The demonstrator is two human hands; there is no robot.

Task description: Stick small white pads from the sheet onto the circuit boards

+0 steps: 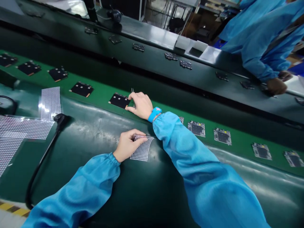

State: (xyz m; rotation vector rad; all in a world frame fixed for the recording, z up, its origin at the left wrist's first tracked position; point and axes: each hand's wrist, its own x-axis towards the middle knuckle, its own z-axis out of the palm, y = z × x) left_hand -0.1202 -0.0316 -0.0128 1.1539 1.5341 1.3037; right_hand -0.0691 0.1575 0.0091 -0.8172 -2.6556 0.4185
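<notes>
My left hand (pixel 129 144) is closed, thumb over fingers, on a small sheet of white dot stickers (pixel 141 152) above the green bench mat. Just beyond it, my right hand (pixel 142 106) reaches over the green belt, wearing a blue wristband (pixel 154 114). Two thin metal prongs, which look like tweezers (pixel 132 90), stick out past its curled index finger; the rest of them is hidden. Thumb and index finger are at the right edge of a black-covered circuit board (pixel 118 100) lying flat on the belt. Whether they touch the board I cannot tell.
Several black-covered boards (pixel 81 89) lie leftward on the belt, and bare circuit boards (pixel 222 136) rightward. Larger dot sheets (pixel 50 101) and a black cable (pixel 44 158) rest on the left of the bench. Across a raised line, a co-worker's blue sleeve (pixel 256 60) leans over more boards.
</notes>
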